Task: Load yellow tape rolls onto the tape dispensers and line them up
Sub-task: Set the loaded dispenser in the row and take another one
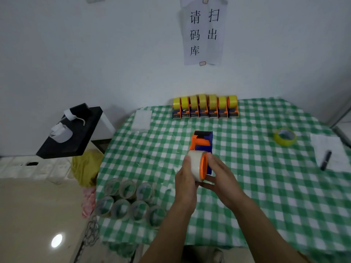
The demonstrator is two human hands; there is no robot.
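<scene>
A blue and orange tape dispenser (202, 143) sits mid-table on the green checked cloth (247, 177). A clear tape roll (195, 164) sits on its orange wheel. My left hand (187, 179) grips this roll from the left. My right hand (220, 173) holds the dispenser's near end from the right. Several dispensers loaded with yellow tape (205, 106) stand in a row at the back by the wall. One loose yellow tape roll (284, 137) lies flat at the right.
Several clear tape rolls (131, 200) lie grouped at the table's front left. A clear plastic box (142, 120) sits at the back left. Papers with a black pen (325, 160) lie at the right edge. A black stand (74, 130) is off the table's left.
</scene>
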